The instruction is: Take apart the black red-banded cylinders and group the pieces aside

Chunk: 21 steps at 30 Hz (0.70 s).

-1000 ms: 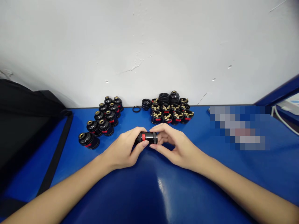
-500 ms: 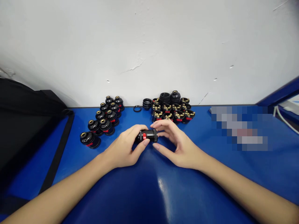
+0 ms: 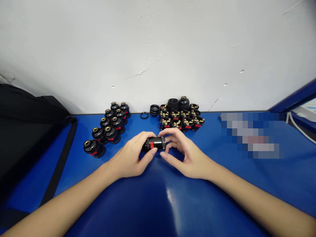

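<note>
A black cylindrical socket (image 3: 157,144) with a red switch lies on its side between my hands. My left hand (image 3: 135,153) is wrapped round its left end, the thumb beneath the red switch. Around the ringed right end, my right hand (image 3: 189,153) has its fingers apart and curved; whether a fingertip touches the ring is unclear. Behind, to the left, stand several capped black sockets (image 3: 112,134) with brass tops. Several open sockets (image 3: 187,123) with brass contacts inside stand beyond my right hand.
A loose black ring (image 3: 144,115) lies by the wall, beside stacked black rings (image 3: 154,110). Black ribbed parts (image 3: 173,104) stand at the back. A black bag (image 3: 27,121) with a strap takes up the left. A pixelated patch covers something on the right of the blue table (image 3: 148,204).
My right hand's fingers have shifted slightly left around the ringed end. My left hand keeps its hold on the socket. The whole view has shifted a little.
</note>
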Available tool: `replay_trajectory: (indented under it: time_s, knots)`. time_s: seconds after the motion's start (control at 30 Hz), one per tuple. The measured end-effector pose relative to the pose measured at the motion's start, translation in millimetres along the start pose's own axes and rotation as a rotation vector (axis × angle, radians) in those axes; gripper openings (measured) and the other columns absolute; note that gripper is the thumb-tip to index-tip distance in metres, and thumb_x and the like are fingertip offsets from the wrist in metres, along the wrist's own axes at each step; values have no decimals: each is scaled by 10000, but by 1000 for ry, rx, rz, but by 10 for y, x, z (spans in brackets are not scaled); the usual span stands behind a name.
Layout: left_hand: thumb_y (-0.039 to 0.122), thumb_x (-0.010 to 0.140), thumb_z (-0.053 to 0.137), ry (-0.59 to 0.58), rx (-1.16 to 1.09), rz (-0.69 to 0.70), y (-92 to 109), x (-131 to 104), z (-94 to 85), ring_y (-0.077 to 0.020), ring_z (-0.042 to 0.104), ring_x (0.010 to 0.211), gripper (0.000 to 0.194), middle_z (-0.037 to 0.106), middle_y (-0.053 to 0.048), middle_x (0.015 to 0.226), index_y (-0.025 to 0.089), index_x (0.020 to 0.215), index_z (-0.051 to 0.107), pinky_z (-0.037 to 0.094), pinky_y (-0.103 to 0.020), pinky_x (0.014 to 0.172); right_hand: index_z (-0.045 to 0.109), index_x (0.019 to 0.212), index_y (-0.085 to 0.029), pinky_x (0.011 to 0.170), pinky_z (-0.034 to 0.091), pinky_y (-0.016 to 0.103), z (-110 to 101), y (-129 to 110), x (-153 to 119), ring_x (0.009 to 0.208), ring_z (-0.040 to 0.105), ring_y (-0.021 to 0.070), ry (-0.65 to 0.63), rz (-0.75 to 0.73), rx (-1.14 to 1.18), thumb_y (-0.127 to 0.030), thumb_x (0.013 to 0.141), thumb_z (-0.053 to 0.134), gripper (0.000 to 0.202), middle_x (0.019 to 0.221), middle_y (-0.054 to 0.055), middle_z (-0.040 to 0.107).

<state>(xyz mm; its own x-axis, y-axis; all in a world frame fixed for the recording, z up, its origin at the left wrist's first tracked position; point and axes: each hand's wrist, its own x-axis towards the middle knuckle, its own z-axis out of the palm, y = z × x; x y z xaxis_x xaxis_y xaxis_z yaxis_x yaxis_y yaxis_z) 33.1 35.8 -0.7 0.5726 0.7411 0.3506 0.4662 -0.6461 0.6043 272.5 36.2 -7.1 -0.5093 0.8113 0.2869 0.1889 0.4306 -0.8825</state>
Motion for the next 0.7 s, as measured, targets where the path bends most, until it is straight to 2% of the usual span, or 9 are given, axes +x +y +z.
replay_trajectory:
  time_s: [0.1,0.2,0.33,0.47,0.57,0.7]
  knots:
    - [276,1046,559,-11,13,-4,11,5,-5,-204,662,1017,274,669,-70,1170,194,1306,532,517,-336,918,511,1307,-244,832,625,355,1,7,2,901,700,174,7,32,10,-310,1070,568,253,1086,68,674]
    - [266,1033,558,-12,15,-25,21,12,-12,-201,658,970,263,667,-62,1125,193,1285,537,517,-336,889,504,1334,-248,907,622,381,-1,27,11,1048,691,205,24,-20,15,-286,1011,661,360,1255,105,632]
    - [255,1016,566,-24,17,-38,31,17,-17,-201,649,955,261,665,-56,1107,195,1269,541,512,-343,880,513,1314,-265,905,624,390,-9,45,17,976,690,185,29,15,21,-298,1032,632,308,1229,86,635]
    - [245,1001,577,-33,14,-46,36,10,-20,-204,649,955,266,669,-53,1105,200,1260,537,511,-347,878,484,1375,-279,961,611,407,-19,37,6,1145,658,232,9,-43,-11,-257,966,715,470,1333,102,584]
    - [244,997,576,-36,12,-51,37,7,-21,-208,651,948,263,672,-54,1095,201,1253,534,514,-352,873,503,1336,-286,920,620,402,-19,36,-3,1028,679,207,-18,4,-32,-284,1029,633,333,1220,77,642]
    - [261,1011,558,-35,10,-59,37,4,-20,-212,651,937,264,673,-61,1094,203,1265,522,522,-362,864,503,1358,-272,919,617,386,-10,50,1,1064,674,212,-16,-43,-54,-261,981,700,425,1282,94,626]
